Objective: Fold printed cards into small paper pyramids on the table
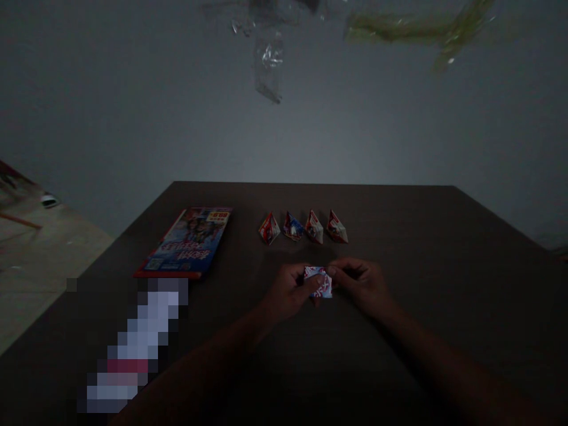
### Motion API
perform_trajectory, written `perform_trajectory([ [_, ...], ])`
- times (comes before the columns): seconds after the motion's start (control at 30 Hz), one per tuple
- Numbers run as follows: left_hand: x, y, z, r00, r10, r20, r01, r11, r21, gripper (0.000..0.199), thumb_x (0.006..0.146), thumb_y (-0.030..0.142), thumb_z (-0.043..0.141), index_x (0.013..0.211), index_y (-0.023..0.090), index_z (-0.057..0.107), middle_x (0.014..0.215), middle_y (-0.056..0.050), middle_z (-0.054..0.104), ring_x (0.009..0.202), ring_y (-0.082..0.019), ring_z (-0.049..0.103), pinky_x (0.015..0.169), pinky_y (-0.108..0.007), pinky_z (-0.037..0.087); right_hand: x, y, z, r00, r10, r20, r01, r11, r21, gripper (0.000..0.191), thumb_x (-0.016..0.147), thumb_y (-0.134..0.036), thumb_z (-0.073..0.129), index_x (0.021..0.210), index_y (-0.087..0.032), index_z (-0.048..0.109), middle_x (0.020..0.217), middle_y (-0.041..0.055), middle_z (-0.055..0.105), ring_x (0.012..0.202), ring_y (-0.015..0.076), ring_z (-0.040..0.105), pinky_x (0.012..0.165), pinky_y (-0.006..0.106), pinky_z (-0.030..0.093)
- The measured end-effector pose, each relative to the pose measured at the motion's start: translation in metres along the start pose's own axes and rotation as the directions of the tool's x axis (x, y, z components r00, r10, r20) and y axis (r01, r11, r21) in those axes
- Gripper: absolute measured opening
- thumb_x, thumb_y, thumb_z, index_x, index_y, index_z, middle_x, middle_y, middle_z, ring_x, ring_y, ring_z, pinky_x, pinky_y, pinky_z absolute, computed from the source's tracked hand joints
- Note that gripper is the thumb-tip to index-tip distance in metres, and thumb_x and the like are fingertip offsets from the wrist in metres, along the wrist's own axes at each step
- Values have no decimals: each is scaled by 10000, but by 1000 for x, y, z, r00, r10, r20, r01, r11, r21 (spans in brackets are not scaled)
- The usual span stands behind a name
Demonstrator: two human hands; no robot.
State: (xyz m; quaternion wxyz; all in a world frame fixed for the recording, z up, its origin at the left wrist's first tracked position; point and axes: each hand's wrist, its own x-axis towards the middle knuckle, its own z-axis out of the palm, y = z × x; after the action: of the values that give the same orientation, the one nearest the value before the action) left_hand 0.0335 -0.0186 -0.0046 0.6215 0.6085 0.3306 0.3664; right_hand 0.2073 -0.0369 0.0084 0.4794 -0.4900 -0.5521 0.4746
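Observation:
Near the middle of the dark table, my left hand (pixel 290 291) pinches a small folded paper (pixel 322 287), white and blue with red marks, its thumb lying across the front. My right hand (pixel 361 284) holds the paper's upper right corner between thumb and finger. Just beyond my hands stand several folded paper boats in a row: a red one (pixel 269 229) at the left, a blue one (pixel 293 226) beside it, and red-and-white ones (pixel 314 227) to the right.
A printed booklet or stack of leaflets (pixel 189 241) lies at the left of the dark table (pixel 399 219). Nearer to me is a pixelated pale strip (pixel 144 337). Behind the table rises a grey wall with tape and clear plastic on it.

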Motion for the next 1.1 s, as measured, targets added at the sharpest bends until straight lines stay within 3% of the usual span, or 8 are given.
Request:
perform_trajectory([
  [0.23, 1, -1, 0, 999, -21, 37, 23, 998, -54, 332, 812, 439, 596, 794, 108, 577, 620, -16, 612, 446, -100, 574, 422, -203, 466, 1, 7, -3, 999, 4, -46, -4, 1000, 0, 255, 727, -422, 701, 744, -167, 702, 681, 34, 681, 615, 144, 596, 573, 253, 475],
  [0.53, 0, 4, -2, 994, -91, 55, 94, 995, -41, 336, 794, 444, 614, 787, 110, 581, 527, 26, 563, 353, -47, 467, 329, -144, 373, 0, 7, -4, 1000, -12, 0, 12, 999, -35, 228, 737, -389, 704, 749, -161, 702, 599, 9, 638, 534, 103, 545, 496, 209, 414],
  [0.9, 1, 7, -3, 997, -71, 40, 74, 993, -92, 364, 800, 469, 593, 758, 108, 579, 531, 2, 596, 390, -87, 545, 381, -182, 445, 3, 7, -6, 997, -1, -72, 4, 999, 43, 223, 728, -381, 712, 728, -159, 691, 594, 14, 655, 515, 101, 562, 486, 201, 433],
  [1.1, -1, 8, -5, 995, -80, 66, 84, 995, -56, 351, 814, 460, 578, 761, 113, 567, 525, 5, 591, 375, -88, 534, 364, -179, 422, 2, 7, -6, 999, -7, -35, 8, 1000, 22, 240, 742, -391, 696, 776, -154, 705, 619, 28, 666, 535, 116, 575, 507, 224, 449],
])
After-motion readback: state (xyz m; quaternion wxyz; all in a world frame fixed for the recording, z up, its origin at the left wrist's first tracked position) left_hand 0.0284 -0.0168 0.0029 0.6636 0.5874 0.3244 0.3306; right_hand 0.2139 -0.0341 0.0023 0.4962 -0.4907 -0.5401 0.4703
